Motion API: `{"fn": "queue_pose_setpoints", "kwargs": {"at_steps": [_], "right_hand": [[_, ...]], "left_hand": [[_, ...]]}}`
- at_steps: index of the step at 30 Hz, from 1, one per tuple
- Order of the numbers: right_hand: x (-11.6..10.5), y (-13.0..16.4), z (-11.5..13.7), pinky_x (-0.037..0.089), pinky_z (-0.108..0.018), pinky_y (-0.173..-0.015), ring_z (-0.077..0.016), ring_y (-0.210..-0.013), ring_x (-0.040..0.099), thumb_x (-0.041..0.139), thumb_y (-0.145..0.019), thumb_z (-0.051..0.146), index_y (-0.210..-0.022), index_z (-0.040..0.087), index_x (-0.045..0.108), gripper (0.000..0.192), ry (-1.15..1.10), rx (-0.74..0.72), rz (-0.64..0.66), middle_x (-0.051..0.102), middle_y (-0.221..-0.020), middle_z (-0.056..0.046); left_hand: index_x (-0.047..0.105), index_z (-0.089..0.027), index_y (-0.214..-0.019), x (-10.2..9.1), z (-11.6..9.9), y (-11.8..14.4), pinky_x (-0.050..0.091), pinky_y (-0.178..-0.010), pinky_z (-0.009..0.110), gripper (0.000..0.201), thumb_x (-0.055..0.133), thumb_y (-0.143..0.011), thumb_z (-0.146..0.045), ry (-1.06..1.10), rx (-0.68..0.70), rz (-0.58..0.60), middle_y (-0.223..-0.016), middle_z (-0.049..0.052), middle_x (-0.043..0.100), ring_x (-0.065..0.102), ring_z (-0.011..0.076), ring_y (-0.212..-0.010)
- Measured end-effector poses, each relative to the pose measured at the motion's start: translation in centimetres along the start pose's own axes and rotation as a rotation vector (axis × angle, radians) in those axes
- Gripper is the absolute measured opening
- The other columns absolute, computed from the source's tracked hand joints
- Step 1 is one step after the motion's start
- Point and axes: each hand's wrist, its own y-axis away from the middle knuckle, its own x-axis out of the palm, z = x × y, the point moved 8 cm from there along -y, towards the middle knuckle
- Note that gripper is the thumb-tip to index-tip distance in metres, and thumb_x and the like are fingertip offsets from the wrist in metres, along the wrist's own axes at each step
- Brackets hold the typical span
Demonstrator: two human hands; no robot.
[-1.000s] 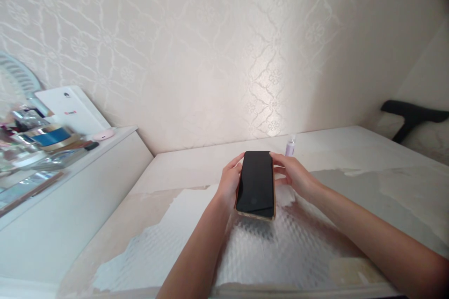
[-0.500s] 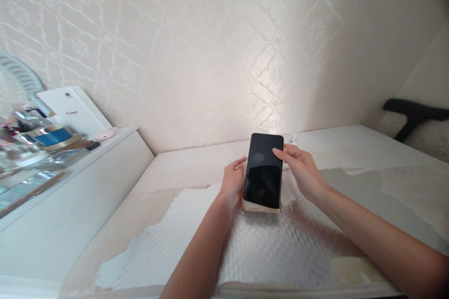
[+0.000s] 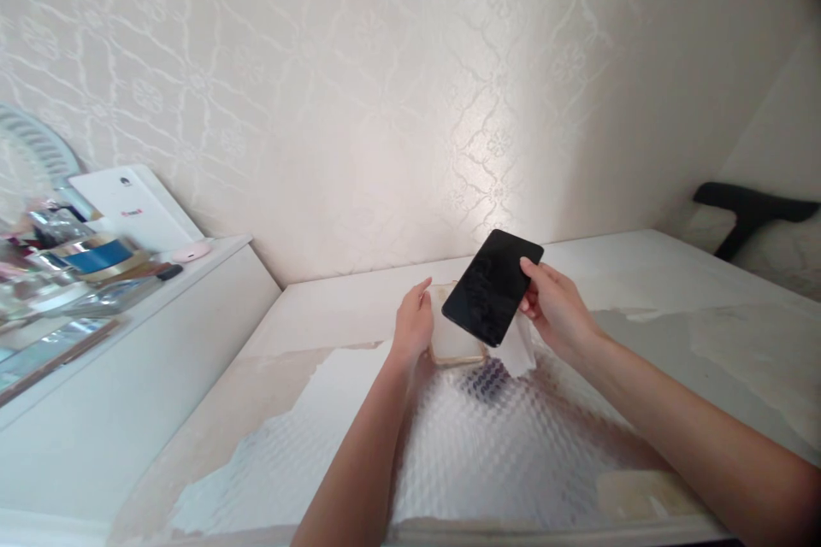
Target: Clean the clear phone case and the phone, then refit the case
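In the lower centre, a silvery textured sheet is lying on the tabletop. Beyond it, mid-frame, the left hand is holding a pale, gold-rimmed phone case, probably light and flexible, by its left edge. Overlapping it, right of centre, the black phone is slanting, probably stiff, slick and fragile, best taken by its edges. The right hand is pinching its upper right edge, thumb on the screen.
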Motion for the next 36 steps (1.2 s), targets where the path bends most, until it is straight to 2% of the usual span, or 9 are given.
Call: {"fn": "queue_pose_setpoints", "kwargs": {"at_steps": [2,8,11,14,17,20,24,28,36], "right_hand": [[0.5,0.3,-0.5,0.022,-0.017,-0.032,-0.0044,-0.035,0.035,0.063,-0.068,0.039,-0.057,0.019,0.043,0.030,0.038,0.032,0.029,0.040,-0.041,0.007],[1.6,0.7,-2.7,0.027,-0.016,-0.032,-0.0049,-0.035,0.038,0.062,-0.068,0.045,-0.062,0.018,0.049,0.031,0.094,0.130,0.147,0.045,-0.042,0.006],[2.0,0.9,-3.5,0.034,-0.017,-0.036,-0.0063,-0.041,0.046,0.060,-0.070,0.043,-0.070,0.017,0.056,0.026,0.098,0.225,0.209,0.059,-0.057,-0.001],[1.3,0.4,-1.6,0.032,-0.019,-0.035,-0.0073,-0.044,0.048,0.056,-0.073,0.040,-0.084,0.016,0.060,0.026,0.190,0.095,0.156,0.065,-0.075,-0.007],[-0.8,-0.4,2.6,0.028,-0.020,-0.036,-0.0055,-0.041,0.040,0.049,-0.077,0.041,-0.086,0.019,0.060,0.026,0.319,-0.292,-0.053,0.062,-0.074,-0.003],[-3.3,-1.1,4.8,0.039,-0.024,-0.050,-0.0105,-0.059,0.051,0.045,-0.077,0.041,-0.092,0.021,0.059,0.028,0.498,-0.564,-0.280,0.060,-0.087,-0.005],[-5.0,-3.6,2.8,0.044,-0.035,-0.073,-0.0208,-0.090,0.054,0.054,-0.070,0.039,-0.117,0.017,0.044,0.053,0.738,-0.503,-0.318,0.053,-0.111,-0.013],[-5.4,-5.4,0.6,0.041,-0.038,-0.082,-0.0244,-0.102,0.051,0.053,-0.070,0.041,-0.120,0.015,0.041,0.057,0.812,-0.447,-0.239,0.053,-0.115,-0.015],[-4.9,-5.9,0.5,0.044,-0.033,-0.072,-0.0197,-0.077,0.060,0.052,-0.071,0.045,-0.089,0.016,0.057,0.035,0.767,-0.465,-0.176,0.064,-0.084,-0.007]], "left_hand": [[0.059,-0.015,-0.106,-0.4,-1.2,0.3,0.027,-0.099,0.034,0.033,0.046,-0.079,-0.030,0.007,0.015,0.008,-0.121,0.009,0.053,0.039,0.0211,-0.118],[0.059,-0.011,-0.105,2.9,-3.0,3.3,0.043,-0.072,0.029,0.044,0.054,-0.074,-0.042,0.474,-0.235,0.503,-0.101,0.012,0.063,0.059,0.0186,-0.079],[0.062,-0.011,-0.099,2.9,-3.0,3.7,0.043,-0.069,0.026,0.037,0.062,-0.069,-0.032,0.535,-0.279,0.551,-0.096,0.011,0.064,0.059,0.0169,-0.075],[0.064,-0.009,-0.092,1.0,-1.2,2.3,0.044,-0.064,0.026,0.032,0.062,-0.065,-0.026,0.514,-0.352,0.372,-0.090,0.011,0.065,0.060,0.0175,-0.072],[0.065,-0.009,-0.081,-3.3,1.1,0.4,0.044,-0.059,0.026,0.022,0.058,-0.064,-0.022,0.330,-0.357,-0.001,-0.078,0.008,0.066,0.059,0.0159,-0.064],[0.063,-0.009,-0.076,-6.3,2.6,-0.3,0.043,-0.055,0.026,0.018,0.057,-0.064,-0.022,0.196,-0.361,-0.172,-0.065,0.006,0.063,0.057,0.0156,-0.058],[0.062,-0.008,-0.074,-8.1,4.1,-0.6,0.043,-0.053,0.028,0.016,0.053,-0.066,-0.019,0.023,-0.378,-0.230,-0.060,0.007,0.060,0.057,0.0179,-0.057],[0.063,-0.008,-0.079,-8.1,4.7,-0.9,0.044,-0.059,0.029,0.020,0.049,-0.068,-0.017,-0.170,-0.361,-0.208,-0.073,0.011,0.064,0.061,0.0214,-0.071],[0.053,-0.009,-0.108,-8.0,3.5,-1.1,0.036,-0.085,0.040,0.040,0.048,-0.071,-0.023,-0.583,-0.304,-0.158,-0.111,0.022,0.055,0.049,0.0326,-0.106]]}}
